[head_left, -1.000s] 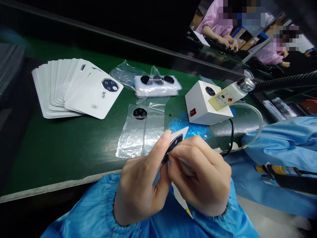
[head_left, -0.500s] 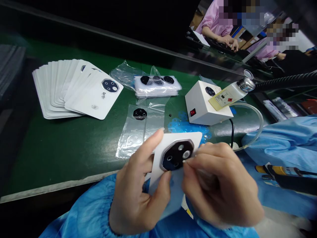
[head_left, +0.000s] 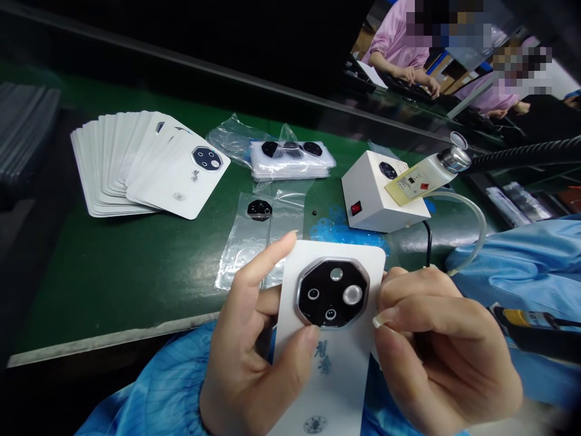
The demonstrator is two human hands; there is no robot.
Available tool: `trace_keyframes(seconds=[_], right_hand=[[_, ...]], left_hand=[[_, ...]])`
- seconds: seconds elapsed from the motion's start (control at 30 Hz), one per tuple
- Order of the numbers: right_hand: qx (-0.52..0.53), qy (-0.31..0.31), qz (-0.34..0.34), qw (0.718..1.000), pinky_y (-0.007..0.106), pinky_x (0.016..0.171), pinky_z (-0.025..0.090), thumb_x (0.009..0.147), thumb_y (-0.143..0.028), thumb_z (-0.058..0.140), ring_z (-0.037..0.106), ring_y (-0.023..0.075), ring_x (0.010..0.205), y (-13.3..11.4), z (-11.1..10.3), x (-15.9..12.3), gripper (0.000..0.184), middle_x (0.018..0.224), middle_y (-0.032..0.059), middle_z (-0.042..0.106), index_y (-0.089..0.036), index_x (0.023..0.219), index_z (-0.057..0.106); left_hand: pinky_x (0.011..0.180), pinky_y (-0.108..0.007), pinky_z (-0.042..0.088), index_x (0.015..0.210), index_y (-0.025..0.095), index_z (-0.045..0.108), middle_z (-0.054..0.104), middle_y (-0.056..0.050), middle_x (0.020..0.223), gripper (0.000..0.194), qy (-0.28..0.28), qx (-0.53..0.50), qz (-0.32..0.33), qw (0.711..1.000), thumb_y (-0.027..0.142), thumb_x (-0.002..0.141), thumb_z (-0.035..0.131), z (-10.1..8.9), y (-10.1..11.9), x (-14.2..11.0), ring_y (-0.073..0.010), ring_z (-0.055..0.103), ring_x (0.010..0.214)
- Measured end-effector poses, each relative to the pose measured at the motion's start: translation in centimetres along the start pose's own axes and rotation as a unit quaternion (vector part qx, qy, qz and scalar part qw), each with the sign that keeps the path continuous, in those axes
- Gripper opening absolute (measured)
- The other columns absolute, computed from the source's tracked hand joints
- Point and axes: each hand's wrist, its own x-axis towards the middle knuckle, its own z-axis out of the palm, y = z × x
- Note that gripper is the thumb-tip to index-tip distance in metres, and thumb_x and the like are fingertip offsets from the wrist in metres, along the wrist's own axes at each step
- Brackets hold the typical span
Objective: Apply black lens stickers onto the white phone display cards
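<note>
A white phone back cover [head_left: 342, 369] stands tilted in front of me, with dark lettering and a round emblem below its camera. My left hand [head_left: 254, 357] grips it by the left side, thumb on the front near the camera's lower rim. The black octagonal camera lens plate [head_left: 333, 293] has a silvery rim and several lens rings. My right hand [head_left: 445, 345] is at the cover's right edge, thumb and forefinger pinched together. Whether anything small is between those fingertips I cannot make out. The other right fingers curl partly behind the cover's edge.
Fanned white covers [head_left: 158, 175] lie at left. Behind my hands are bagged lens plates [head_left: 290, 163], a single lens plate [head_left: 259, 210] on clear film and blue film scraps [head_left: 336, 225]. A yellowish bottle [head_left: 424, 178] rests against a white box [head_left: 381, 194]. People in pink sit beyond.
My right hand has moved away from the lens plate, rightward to the cover's edge. The cover has turned to face me more, so its lettering now shows.
</note>
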Motion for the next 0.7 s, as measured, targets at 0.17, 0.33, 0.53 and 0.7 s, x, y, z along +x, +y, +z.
trace_keyframes(seconds=[0.17,0.33,0.53,0.7], right_hand=[[0.000,0.009,-0.009,1.000,0.029,0.059,0.043,0.067,0.005,0.052,0.052,0.0090,0.065,0.3,0.1,0.1,0.022,0.072,-0.0004,0.055,-0.011,0.082,0.055],[-0.039,0.000,0.001,0.999,0.029,0.059,0.044,0.069,0.004,0.054,0.053,0.0097,0.064,-0.1,0.0,0.2,0.020,0.071,0.0004,0.056,-0.011,0.082,0.057],[-0.153,-0.045,-0.017,0.987,0.028,0.052,0.043,0.073,0.000,0.058,0.050,0.0105,0.060,-0.4,0.3,0.8,0.017,0.068,0.0023,0.055,-0.015,0.079,0.059],[-0.192,-0.049,-0.038,0.980,0.028,0.053,0.042,0.072,-0.002,0.060,0.048,0.0108,0.061,-0.1,1.1,0.7,0.012,0.069,0.0030,0.054,-0.013,0.077,0.060]], left_hand=[[0.055,-0.024,0.060,0.132,0.042,0.033,0.071,0.006,0.080,0.057,0.008,-0.010,-0.018,1.000,0.019,0.085,0.054,0.3,0.2,0.0,-0.0122,0.065,0.055],[0.051,-0.023,0.060,0.137,0.030,0.033,0.073,0.000,0.082,0.063,0.008,0.059,0.057,0.997,0.004,0.082,0.051,-0.3,-0.1,0.1,-0.0162,0.068,0.062],[0.051,-0.026,0.062,0.140,0.026,0.029,0.070,-0.005,0.106,0.068,0.003,0.115,0.147,0.982,0.005,0.078,0.049,-0.4,-1.3,0.6,-0.0217,0.071,0.079],[0.053,-0.027,0.063,0.141,0.025,0.028,0.053,-0.007,0.132,0.070,0.018,0.183,0.186,0.965,0.003,0.078,0.050,-0.1,-1.7,0.7,-0.0294,0.060,0.109]])
